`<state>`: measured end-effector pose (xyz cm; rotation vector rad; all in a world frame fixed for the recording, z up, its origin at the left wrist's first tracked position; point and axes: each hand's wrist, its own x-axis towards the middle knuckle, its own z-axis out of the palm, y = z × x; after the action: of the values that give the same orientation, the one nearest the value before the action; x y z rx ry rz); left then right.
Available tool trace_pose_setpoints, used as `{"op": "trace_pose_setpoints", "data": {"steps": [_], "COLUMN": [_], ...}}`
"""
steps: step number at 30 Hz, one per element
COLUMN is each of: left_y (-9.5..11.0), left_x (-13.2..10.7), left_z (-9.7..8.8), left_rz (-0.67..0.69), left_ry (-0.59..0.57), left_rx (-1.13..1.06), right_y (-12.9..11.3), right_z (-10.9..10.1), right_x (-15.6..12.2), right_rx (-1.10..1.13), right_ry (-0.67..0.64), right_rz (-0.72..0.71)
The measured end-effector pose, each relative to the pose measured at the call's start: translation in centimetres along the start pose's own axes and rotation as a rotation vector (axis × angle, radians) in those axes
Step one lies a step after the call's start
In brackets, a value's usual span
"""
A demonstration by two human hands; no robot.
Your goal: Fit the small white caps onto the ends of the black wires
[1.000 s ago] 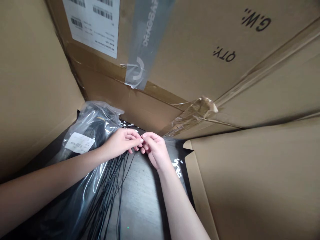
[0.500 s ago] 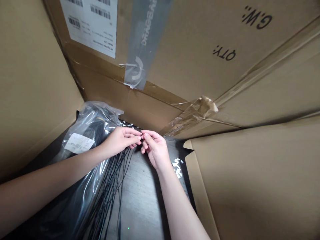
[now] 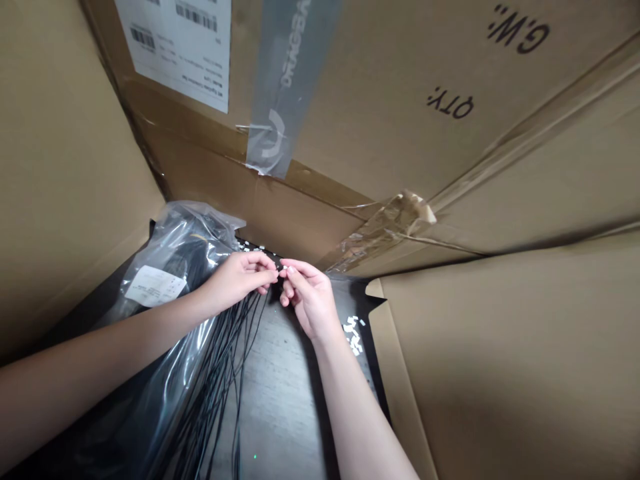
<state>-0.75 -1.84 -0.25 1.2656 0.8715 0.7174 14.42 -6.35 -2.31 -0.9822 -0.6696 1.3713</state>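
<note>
Our left hand and right hand have parted slightly at the fingertips since half a second ago, and a white bit now shows between them. Our right thumb and forefinger pinch it; our left ones are closed just beside it, on what we cannot tell. Black wires trail below our left hand, near the bag

Walled in at the back by a brown cardboard carton with inverted black lettering. Pasted there with a white barcoded paper label, near a grey printed plastic tape strip.
</note>
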Motion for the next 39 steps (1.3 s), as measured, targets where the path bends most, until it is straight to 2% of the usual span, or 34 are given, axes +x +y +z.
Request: {"op": "trace_pose_setpoints", "data": {"steps": [13, 23, 31, 39], "left_y": [0.63, 0.53, 0.8, 0.66], "left_x": [-0.33, -0.37, -0.31, -0.37], "left_z": [0.24, 0.02, 0.16, 0.12], "left_rz": [-0.033, -0.05, -0.042, -0.074], "left_ry": [0.034, 0.011, 0.006, 0.012], "left_rx": [0.043, 0.081, 0.094, 0.098], "right_y": [0.12, 0.2, 0.09, -0.11], "right_z": [0.05, 0.47, 0.29, 0.18], "right_x": [-0.09, -0.18, -0.23, -0.19], "right_rx": [-0.017, -0.111, -0.007, -0.001], "right_ry": [-0.039, -0.04, -0.004, -0.012], "right_rz": [0.005, -0.011, -0.004, 0.007]}}
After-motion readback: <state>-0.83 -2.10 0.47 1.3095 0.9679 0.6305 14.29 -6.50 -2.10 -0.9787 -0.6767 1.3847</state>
